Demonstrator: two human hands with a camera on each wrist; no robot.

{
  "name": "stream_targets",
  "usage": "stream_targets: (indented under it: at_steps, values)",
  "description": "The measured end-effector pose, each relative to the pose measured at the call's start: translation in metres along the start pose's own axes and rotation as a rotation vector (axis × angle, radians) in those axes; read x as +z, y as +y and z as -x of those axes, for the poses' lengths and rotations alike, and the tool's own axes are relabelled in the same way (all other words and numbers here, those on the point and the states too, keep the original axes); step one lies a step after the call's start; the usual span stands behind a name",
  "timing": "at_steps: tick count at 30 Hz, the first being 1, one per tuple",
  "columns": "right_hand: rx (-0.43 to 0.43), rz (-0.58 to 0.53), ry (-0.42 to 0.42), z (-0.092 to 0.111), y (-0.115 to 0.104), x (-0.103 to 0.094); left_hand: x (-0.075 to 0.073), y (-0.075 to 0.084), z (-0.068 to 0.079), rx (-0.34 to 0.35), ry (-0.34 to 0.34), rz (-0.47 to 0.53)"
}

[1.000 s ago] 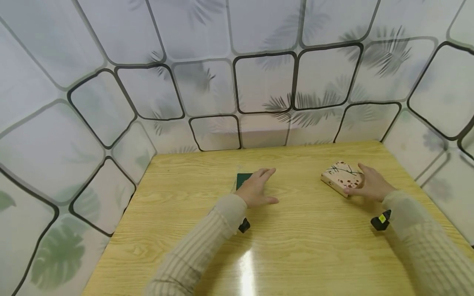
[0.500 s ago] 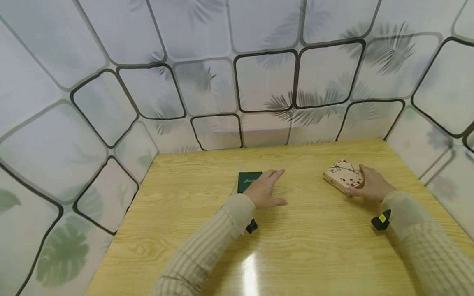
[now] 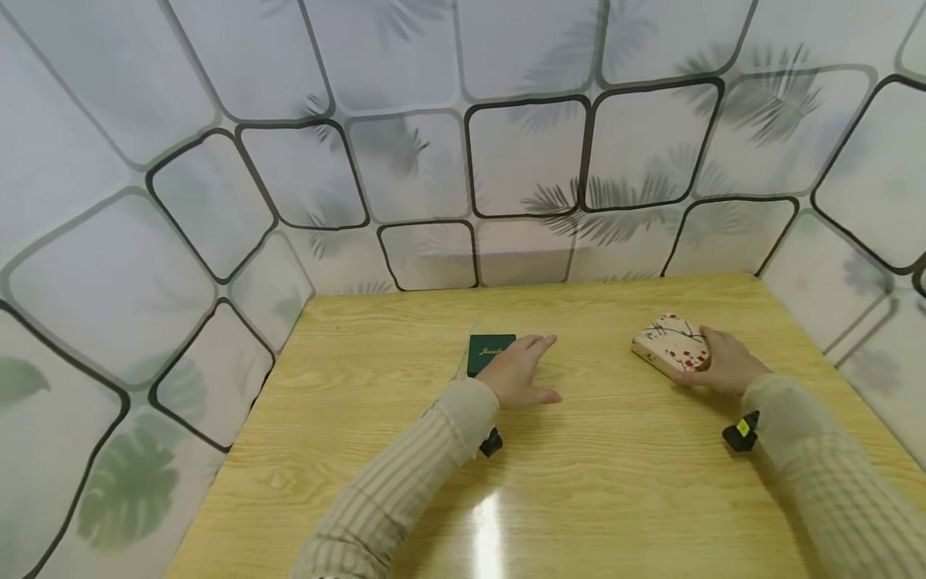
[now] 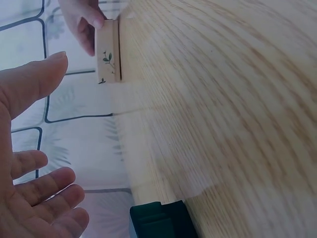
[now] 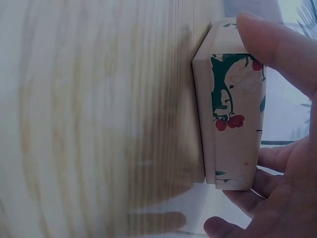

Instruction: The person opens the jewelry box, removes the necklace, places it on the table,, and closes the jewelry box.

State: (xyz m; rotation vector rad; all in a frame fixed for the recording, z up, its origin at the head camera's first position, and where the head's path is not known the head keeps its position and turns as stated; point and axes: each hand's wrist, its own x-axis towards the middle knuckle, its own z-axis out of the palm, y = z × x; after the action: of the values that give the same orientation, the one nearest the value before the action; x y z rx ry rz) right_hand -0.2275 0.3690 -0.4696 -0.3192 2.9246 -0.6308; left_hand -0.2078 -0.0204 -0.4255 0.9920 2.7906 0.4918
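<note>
Green box [image 3: 489, 351] w/ gold lettering (partly hidden) is lying flat L of centre on the wood-grain table [image 3: 600, 474]; prob. lying that way since the broad face is its stablest side. L hand [image 3: 518, 375] is overlapping its near R corner in head view, but holding nothing: fingers spreading loosely, thumb standing apart, so the gap's likely suiting a box-sized width. Can't tell if the wrist is touching the green box. Further R, floral box [image 3: 669, 344] (cream, red blossoms, dk branches) is sitting skewed on the table's R side, well apart from the green one; looks to be resting, slight lift n/c. R hand [image 3: 727, 363] is gripping it from the R, thumb on one side, fingers opposite, prob. because pinching across is keeping a flat box steady w/o covering the top.
</note>
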Motion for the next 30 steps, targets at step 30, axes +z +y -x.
stream_targets:
  at_steps: [30]
  values:
    - [-0.178, -0.087, -0.096, -0.014, -0.073, 0.023, 0.007, -0.002, 0.004, -0.013, -0.022, -0.021]
